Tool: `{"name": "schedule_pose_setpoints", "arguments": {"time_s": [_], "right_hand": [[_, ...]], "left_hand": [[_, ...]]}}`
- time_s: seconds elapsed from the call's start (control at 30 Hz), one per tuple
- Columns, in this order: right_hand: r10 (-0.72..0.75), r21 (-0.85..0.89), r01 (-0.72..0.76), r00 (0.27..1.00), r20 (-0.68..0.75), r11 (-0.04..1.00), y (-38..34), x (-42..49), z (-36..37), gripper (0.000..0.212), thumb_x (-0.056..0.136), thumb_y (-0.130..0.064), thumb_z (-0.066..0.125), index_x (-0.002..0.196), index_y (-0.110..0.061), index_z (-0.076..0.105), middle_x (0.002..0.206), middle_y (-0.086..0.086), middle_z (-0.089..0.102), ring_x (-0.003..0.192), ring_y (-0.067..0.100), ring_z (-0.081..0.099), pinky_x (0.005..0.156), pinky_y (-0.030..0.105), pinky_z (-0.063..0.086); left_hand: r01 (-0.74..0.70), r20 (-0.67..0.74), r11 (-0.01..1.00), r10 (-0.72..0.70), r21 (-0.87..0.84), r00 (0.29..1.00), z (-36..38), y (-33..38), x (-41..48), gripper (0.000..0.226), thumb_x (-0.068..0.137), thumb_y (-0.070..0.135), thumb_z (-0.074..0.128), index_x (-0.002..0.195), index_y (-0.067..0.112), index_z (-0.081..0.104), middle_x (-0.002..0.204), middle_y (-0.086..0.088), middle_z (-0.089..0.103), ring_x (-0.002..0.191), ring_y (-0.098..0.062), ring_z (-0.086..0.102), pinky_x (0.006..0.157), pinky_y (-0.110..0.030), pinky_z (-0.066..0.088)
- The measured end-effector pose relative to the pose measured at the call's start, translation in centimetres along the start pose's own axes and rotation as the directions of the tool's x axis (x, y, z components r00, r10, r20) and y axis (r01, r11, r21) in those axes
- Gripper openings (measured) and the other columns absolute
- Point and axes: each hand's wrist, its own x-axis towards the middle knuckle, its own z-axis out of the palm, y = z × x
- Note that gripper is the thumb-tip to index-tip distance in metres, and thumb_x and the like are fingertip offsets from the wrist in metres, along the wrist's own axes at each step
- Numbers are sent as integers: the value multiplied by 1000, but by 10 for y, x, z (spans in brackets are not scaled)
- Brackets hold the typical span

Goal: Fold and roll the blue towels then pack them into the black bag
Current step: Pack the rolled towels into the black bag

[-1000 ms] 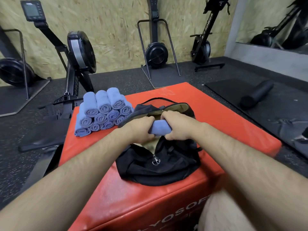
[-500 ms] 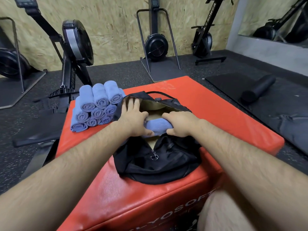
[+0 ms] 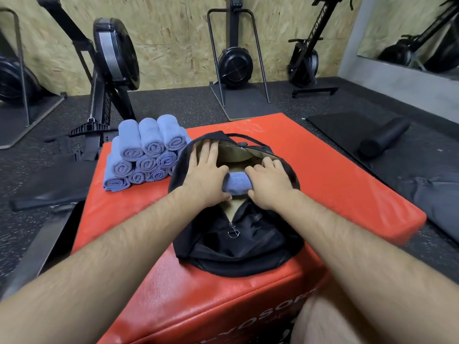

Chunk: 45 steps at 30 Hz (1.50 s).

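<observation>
Right hand (image 3: 268, 184) grips blue towel (image 3: 236, 186) over black bag (image 3: 236, 247) opening | left hand (image 3: 208, 176) flat, fingers straight, against towel's end

White letters reading "YOSOF", cut off at both ends, run along the front face of the red padded worktop (image 3: 273, 316), and "ROWER" stands on the slanted beam of the back-right rowing machine (image 3: 317, 24).

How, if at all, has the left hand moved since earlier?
Yes: the left hand stretched its fingers forward off the rolled towel, to the far rim of the black bag.
</observation>
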Motion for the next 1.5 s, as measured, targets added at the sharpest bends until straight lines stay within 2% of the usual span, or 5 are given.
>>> {"name": "schedule_pose_setpoints", "arguments": {"time_s": [0.23, 0.83, 1.17, 1.3, 1.5], "right_hand": [[133, -31, -129, 973, 191, 991, -38, 34, 30, 63, 82, -31, 64, 139, -24, 37, 130, 7, 52, 122, 31, 44, 104, 44, 32], [436, 237, -436, 898, 51, 869, -46, 140, 69, 44, 101, -17, 44, 145, -18, 44, 142, 11, 42, 130, 31, 44, 100, 39, 43], [247, 432, -273, 962, 116, 859, -55, 96, 56, 51, 87, -12, 59, 136, -13, 44, 135, 11, 47, 129, 31, 46, 94, 43, 48], [186, 421, -172, 982, 6, 891, -54, 61, 21, 30, 95, -20, 49, 125, -16, 52, 120, 8, 59, 111, 33, 59, 75, 37, 46], [90, 343, 25, 944, -316, 939, -69, 30, -49, 23, 98, -31, 44, 109, -17, 58, 109, 4, 62, 106, 29, 55, 77, 41, 48]], "left_hand": [[0, -71, 1000, 0, -2, 997, 7, -7, 6, 52, 78, 63, 67, 113, 23, 65, 164, -21, -6, 152, -38, -9, 119, -57, -5], [-55, -109, 997, 48, -60, 993, 19, -26, 14, 51, 83, 48, 68, 124, 22, 54, 164, -19, -14, 152, -35, -15, 120, -53, -9], [-57, -95, 995, 48, -87, 994, 21, -31, 12, 43, 87, 38, 61, 127, 22, 56, 165, -19, -3, 153, -35, -6, 121, -51, -5], [-102, -102, 977, 84, -189, 991, 21, -38, 7, 45, 86, 25, 60, 128, 11, 59, 161, -19, 22, 148, -35, 19, 121, -45, 16], [-149, -373, 905, -11, -398, 928, 3, -54, -15, 16, 89, 16, 55, 102, 8, 61, 104, -10, 56, 95, -30, 51, 82, -46, 47]]}}
